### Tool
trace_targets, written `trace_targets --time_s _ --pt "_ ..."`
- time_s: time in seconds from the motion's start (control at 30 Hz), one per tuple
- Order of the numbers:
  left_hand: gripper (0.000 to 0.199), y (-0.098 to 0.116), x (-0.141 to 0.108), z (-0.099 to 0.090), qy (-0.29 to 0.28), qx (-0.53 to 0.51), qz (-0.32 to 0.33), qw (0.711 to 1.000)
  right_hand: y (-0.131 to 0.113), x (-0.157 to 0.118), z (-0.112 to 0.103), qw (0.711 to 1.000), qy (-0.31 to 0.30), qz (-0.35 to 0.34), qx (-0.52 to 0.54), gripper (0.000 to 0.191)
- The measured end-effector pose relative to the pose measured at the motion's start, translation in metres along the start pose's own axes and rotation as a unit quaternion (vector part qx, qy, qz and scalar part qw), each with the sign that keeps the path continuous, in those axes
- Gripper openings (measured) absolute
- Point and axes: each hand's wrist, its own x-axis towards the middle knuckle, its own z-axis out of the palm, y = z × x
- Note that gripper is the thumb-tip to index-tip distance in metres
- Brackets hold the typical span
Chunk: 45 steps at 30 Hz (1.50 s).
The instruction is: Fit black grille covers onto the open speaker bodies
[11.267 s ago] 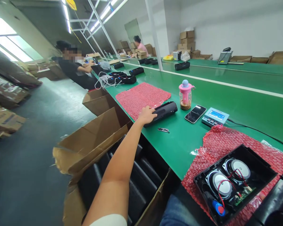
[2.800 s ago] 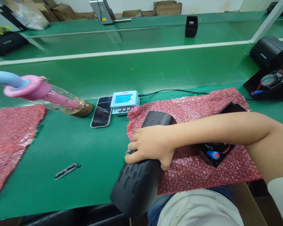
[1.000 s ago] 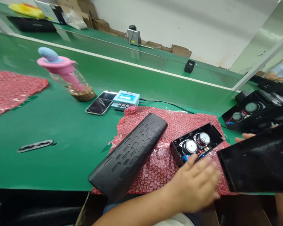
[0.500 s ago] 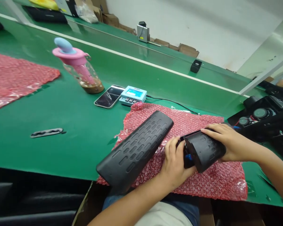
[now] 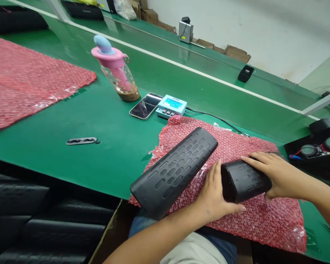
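Note:
On a sheet of pink bubble wrap (image 5: 266, 220), a black speaker housing (image 5: 247, 183) sits between my two hands. My right hand (image 5: 277, 174) grips its right end, fingers over the top and thumb at the front. My left hand (image 5: 213, 198) cups the left end, fingers upright along it and thumb stretched out below the front edge. The palm partly covers that end, so its inside is hardly visible. Left of my hands lies another black speaker (image 5: 176, 168) with slotted grille patterns, slanted on the wrap and overhanging the bench edge.
A light blue device with a screen (image 5: 172, 106) and a phone (image 5: 145, 106) lie behind the wrap, beside a pink-lidded bottle (image 5: 118, 77). A small grey strip (image 5: 81, 140) rests at left on the green bench (image 5: 107, 165). Open speaker parts (image 5: 316, 148) stand at right.
The blue part seen inside the housing is now out of sight, and its gap looks narrower. My left fingers have come out of the opening and straightened. The view has shifted left.

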Motion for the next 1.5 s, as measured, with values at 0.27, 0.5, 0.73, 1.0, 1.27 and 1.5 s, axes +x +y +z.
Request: trace_targets --time_s 0.27,0.5,0.73,1.0,1.27,1.5 --pt "0.129 0.004 0.0 -0.002 -0.004 0.0 -0.009 1.0 -0.002 0.003 0.003 1.0 0.022 -0.016 0.004 0.103" --pt "0.126 0.004 -0.002 -0.002 -0.004 -0.005 -0.014 1.0 -0.001 0.003 0.006 0.999 0.039 -0.009 0.022 0.096" --pt "0.123 0.006 -0.004 -0.004 0.0 -0.011 -0.012 1.0 0.0 0.003 0.015 0.997 0.071 -0.022 0.033 0.09" --pt "0.119 0.004 -0.003 -0.003 0.023 -0.008 -0.012 1.0 0.002 0.005 0.014 0.995 0.077 -0.035 0.058 0.091" --pt "0.115 0.005 -0.001 -0.002 0.049 -0.009 -0.002 0.999 -0.001 0.007 0.012 0.994 0.081 -0.034 0.063 0.092" --pt "0.113 0.009 -0.001 -0.005 0.052 -0.004 -0.009 0.999 -0.001 0.005 0.015 0.993 0.092 -0.031 0.062 0.09"
